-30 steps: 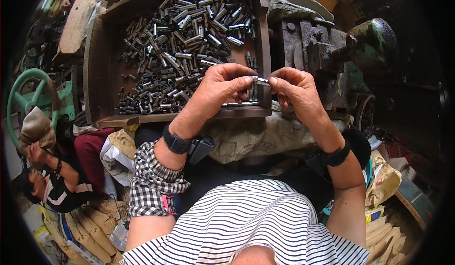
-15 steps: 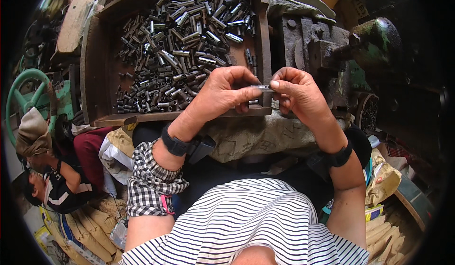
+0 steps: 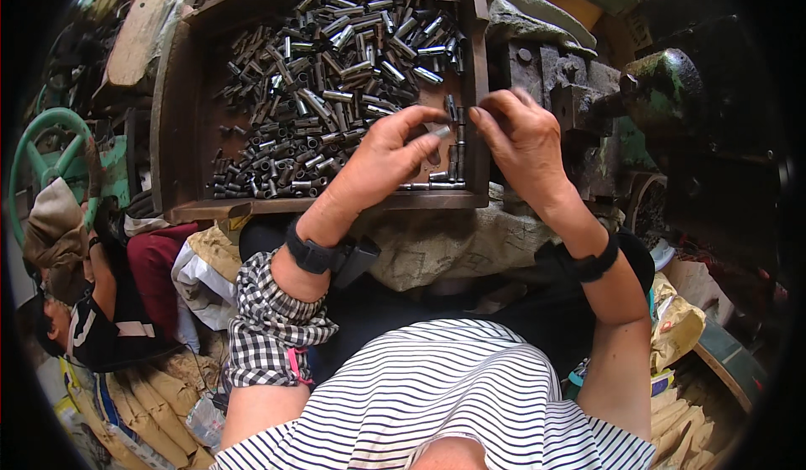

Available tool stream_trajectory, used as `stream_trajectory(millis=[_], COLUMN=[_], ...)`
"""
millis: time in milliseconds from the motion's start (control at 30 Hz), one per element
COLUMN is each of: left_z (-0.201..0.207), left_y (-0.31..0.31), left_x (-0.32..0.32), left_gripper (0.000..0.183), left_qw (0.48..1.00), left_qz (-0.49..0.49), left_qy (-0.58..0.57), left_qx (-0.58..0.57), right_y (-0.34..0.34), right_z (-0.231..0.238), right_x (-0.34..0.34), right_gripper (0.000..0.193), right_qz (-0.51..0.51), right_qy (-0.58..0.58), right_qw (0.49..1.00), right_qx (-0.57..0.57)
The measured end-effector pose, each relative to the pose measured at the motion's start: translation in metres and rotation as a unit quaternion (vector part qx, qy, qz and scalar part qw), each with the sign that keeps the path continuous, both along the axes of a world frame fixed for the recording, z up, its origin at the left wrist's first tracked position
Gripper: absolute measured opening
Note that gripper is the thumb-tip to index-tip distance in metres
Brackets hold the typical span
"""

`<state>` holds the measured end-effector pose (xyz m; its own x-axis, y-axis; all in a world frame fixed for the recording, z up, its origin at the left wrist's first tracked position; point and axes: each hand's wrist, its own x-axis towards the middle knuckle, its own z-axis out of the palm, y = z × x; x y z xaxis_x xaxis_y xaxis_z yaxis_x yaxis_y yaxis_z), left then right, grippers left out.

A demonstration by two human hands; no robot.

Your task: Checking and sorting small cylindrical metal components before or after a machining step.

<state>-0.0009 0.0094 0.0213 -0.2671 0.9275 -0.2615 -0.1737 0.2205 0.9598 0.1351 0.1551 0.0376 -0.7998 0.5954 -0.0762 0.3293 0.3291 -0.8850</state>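
Over the right side of a wooden tray [image 3: 478,58] filled with short metal tubes [image 3: 327,100], my two hands are a little apart. My left hand [image 3: 382,157] hovers above the tubes near the right wall, thumb and forefinger apart with no tube visible between them. Across the wall, my right hand [image 3: 527,138] has its thumb and fingers curled close together; whether they hold a small piece is hidden. A dark tube [image 3: 452,107] lies between the hands' fingertips, beside other tubes lined along the tray's right wall. More tubes lie end to end along the near wall.
A greasy machine [image 3: 663,84] with a rounded green-black part stands right of the tray. Sackcloth [image 3: 462,243] hangs below its near edge. At left are a green handwheel [image 3: 52,176] and a co-worker [image 3: 92,319] in dark clothes. Tan sacks [image 3: 159,411] lie lower left.
The metal tube pinched between both hands no longer shows there. My hands have moved slightly apart and away from me, and my left thumb and forefinger have parted. The co-worker's arm has shifted.
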Motion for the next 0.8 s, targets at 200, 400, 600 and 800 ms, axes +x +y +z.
stream_trajectory(millis=[200,400,600,800], left_z=[-0.011,-0.035,-0.023,-0.021], left_y=[0.001,0.004,0.012,0.013], left_x=[-0.006,0.001,0.007,0.009], left_gripper=[0.022,0.023,0.015,0.018], left_qw=[0.991,0.914,0.865,0.833], left_qz=[0.051,-0.102,-0.160,-0.153], left_qy=[-0.119,0.393,0.474,0.531], left_qx=[-0.044,-0.006,-0.031,-0.011], right_y=[-0.005,-0.013,-0.013,-0.008], right_z=[-0.012,-0.022,-0.011,0.001], right_x=[-0.046,-0.050,-0.031,0.012], right_gripper=[0.010,0.016,0.009,0.019], right_qz=[0.117,0.161,0.084,0.084], right_qy=[-0.159,-0.172,-0.002,0.022], right_qw=[0.756,0.776,0.851,0.957], right_qx=[0.625,0.585,0.519,0.277])
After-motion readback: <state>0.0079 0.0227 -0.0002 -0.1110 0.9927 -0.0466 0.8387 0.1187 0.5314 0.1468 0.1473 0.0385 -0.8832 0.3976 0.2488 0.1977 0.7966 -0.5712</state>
